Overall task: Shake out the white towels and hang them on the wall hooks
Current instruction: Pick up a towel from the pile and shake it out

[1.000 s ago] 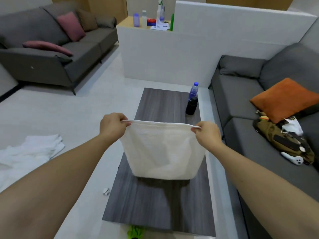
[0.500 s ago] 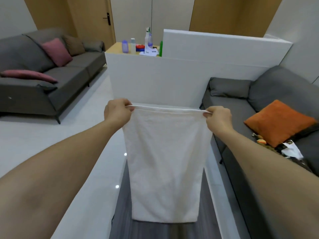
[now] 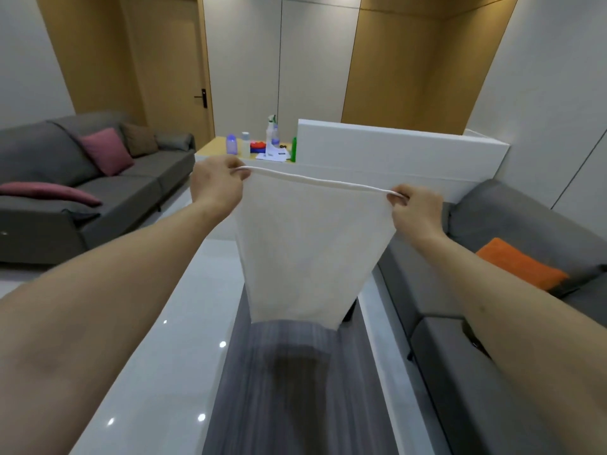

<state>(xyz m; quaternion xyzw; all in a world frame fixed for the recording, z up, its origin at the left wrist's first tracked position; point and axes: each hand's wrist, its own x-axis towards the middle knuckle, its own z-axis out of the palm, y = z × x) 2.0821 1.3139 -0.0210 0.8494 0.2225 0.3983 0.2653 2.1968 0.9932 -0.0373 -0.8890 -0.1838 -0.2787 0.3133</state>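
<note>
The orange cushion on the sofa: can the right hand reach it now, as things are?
Probably not at once. The right hand grips a top corner of the white towel, and the orange cushion lies lower, to its right. Nothing blocks the path, but the hand is occupied.

Open air lay above and ahead of the two grips, where the left hand [image 3: 215,187] and right hand [image 3: 415,213] pinched the top corners of the white towel [image 3: 312,251]; the hanging cloth itself filled the span between and below them. Beyond the grips, the white partition [image 3: 394,149] and the cluttered counter [image 3: 210,147] with its bottles [image 3: 272,134] closed the forward path at about hand height. Below the towel's hem stood the dark table [image 3: 295,389], flanked by bare floor [image 3: 164,339] on the left-hand side and, close beside the right-hand grip, the grey sofa [image 3: 486,372] with its orange cushion [image 3: 522,267].
</note>
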